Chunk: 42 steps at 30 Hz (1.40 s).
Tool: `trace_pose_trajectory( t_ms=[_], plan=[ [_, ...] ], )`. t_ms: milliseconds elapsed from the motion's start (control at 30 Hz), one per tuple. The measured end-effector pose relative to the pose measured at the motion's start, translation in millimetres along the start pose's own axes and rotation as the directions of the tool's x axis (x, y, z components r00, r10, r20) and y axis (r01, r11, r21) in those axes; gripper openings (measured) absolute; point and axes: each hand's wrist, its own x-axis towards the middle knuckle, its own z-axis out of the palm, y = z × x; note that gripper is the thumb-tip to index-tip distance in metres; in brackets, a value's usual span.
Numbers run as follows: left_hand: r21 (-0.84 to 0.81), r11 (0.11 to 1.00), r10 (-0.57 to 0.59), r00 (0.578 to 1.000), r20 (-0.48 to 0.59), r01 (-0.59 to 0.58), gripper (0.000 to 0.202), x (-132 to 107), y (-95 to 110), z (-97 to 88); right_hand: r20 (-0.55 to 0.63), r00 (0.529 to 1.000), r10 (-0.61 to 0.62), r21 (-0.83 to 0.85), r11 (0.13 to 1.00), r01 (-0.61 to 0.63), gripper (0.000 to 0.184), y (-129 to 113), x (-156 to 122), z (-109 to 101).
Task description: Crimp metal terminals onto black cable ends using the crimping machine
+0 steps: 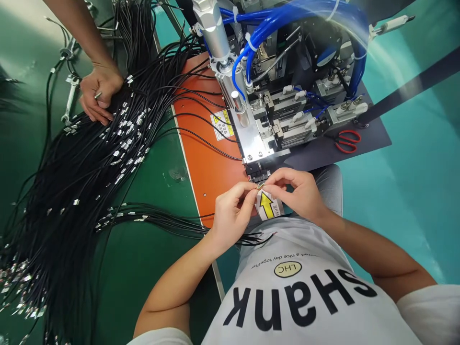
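In the head view, my left hand [232, 213] and my right hand [298, 191] meet at the front of the machine, each with thumb and forefinger pinched. Between their fingertips are thin wires [259, 186], yellowish and pale; their exact ends are too small to make out. A label with a yellow arrow [266, 206] lies just below the fingertips. Black cables [179, 225] in a loose bunch pass under my left wrist and end over my lap. Right above my fingers sits the machine's small dark fixture [258, 171].
The metal press machine [247, 129] with blue air hoses [266, 28] stands on an orange plate [204, 167]. Red-handled scissors [348, 141] lie at right. A large heap of black cables [79, 177] covers the green table [172, 287]; another person's hand [100, 93] rests on it beside a wrench [70, 98].
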Motion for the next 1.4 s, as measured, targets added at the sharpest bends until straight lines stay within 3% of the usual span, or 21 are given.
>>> trace_pose_trajectory(
  t_ms=[233,367,533,700,867,1000,1100,1400],
  plan=[
    [-0.157,0.987,-0.051,0.997,-0.055,0.042,0.013,-1.6,-4.1,5.4,-0.06,0.997,0.039,0.109,0.993,-0.033,0.01,8.5,-10.0,17.4],
    [-0.299,0.951,-0.08,0.997,-0.014,0.072,0.023,3.7,2.8,2.8,-0.066,0.997,-0.029,0.009,1.0,0.03,0.008,9.3,-12.1,17.6],
    [-0.453,0.879,-0.164,0.986,0.006,0.149,0.018,9.5,7.6,2.4,-0.023,0.985,-0.174,-0.163,0.972,0.168,0.009,4.1,-13.4,11.3],
    [-0.558,0.797,-0.248,0.968,0.045,0.23,0.02,7.6,1.3,11.7,-0.016,0.98,-0.197,-0.175,0.966,0.191,0.01,7.2,-15.1,16.8],
    [-0.583,0.777,-0.24,0.968,0.074,0.237,0.017,7.8,-2.4,11.6,-0.055,0.98,-0.191,-0.175,0.968,0.179,0.011,13.6,-14.5,21.5],
    [-0.468,0.838,-0.234,0.959,0.157,0.281,0.02,9.0,-3.4,2.4,-0.059,0.977,-0.207,-0.211,0.959,0.19,0.01,13.6,-14.6,17.0],
    [-0.433,0.858,-0.241,0.961,0.136,0.277,0.017,9.5,-3.8,-1.3,-0.049,0.974,-0.222,-0.238,0.949,0.204,0.01,11.5,-15.3,14.8],
    [-0.54,0.815,-0.223,0.974,0.047,0.213,0.007,7.7,-5.2,5.0,-0.024,0.98,-0.196,-0.222,0.957,0.186,0.011,8.8,-17.6,16.1]
  ],
)
